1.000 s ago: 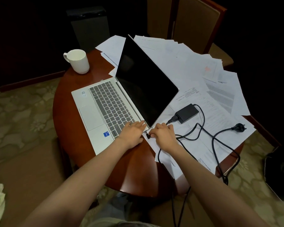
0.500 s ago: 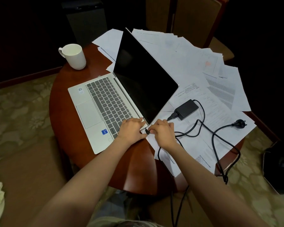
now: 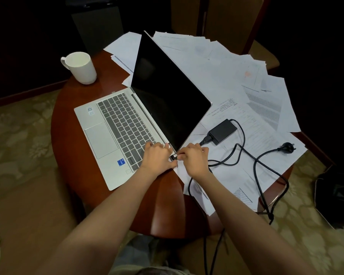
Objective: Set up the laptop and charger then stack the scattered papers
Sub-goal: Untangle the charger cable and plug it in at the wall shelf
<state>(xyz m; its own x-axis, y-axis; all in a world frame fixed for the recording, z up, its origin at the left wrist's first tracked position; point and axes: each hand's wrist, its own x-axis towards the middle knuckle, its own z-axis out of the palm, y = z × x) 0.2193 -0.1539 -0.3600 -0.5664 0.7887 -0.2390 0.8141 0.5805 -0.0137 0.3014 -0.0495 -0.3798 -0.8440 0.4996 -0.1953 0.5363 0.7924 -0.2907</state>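
A silver laptop stands open on the round wooden table, its screen dark. My left hand rests on the keyboard's near right corner with fingers curled. My right hand pinches the charger's small plug right at the laptop's right edge. The black charger brick lies on scattered white papers behind my right hand. Its black cable loops over the papers to a wall plug lying loose.
A white mug stands at the table's far left. A wooden chair is behind the table. The cable hangs over the table's right edge to the patterned carpet. A dark bag sits on the floor at right.
My right hand has brought the charger plug up against the laptop's right edge, and both hands have closed in together. The view shifted slightly.
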